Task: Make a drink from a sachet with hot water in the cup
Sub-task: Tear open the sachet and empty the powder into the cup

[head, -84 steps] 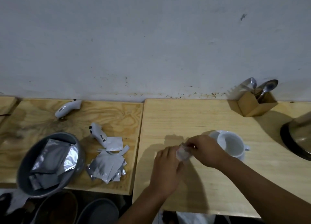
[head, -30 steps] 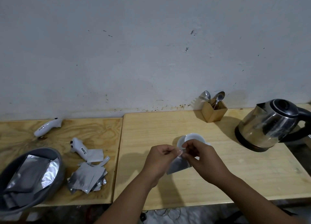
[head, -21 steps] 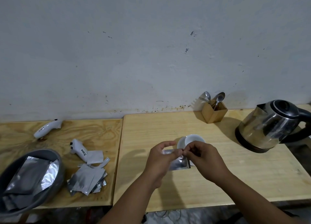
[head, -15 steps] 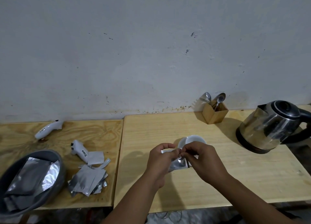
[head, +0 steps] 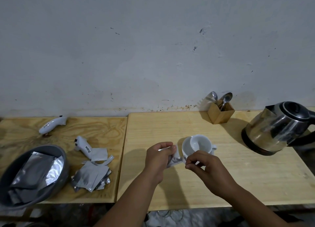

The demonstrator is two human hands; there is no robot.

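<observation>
A white cup (head: 200,143) stands on a white saucer (head: 185,147) in the middle of the right table. Just in front of it, both hands hold a silver foil sachet (head: 175,160) above the wood. My left hand (head: 159,156) pinches the sachet's left top edge. My right hand (head: 202,165) pinches its right end, lower and apart from the left hand, and the foil looks torn between them. A steel kettle (head: 276,127) with a black lid stands at the far right.
A wooden box (head: 220,113) with spoons stands by the wall. On the left table lie a grey bowl (head: 63,160) of foil sachets, a heap of foil sachets (head: 92,176) and two white handheld devices (head: 83,147). A gap separates the two tables.
My right hand has pulled down and to the right, away from the left hand, and the sachet's top has come apart between them. The cup and kettle have stayed put.
</observation>
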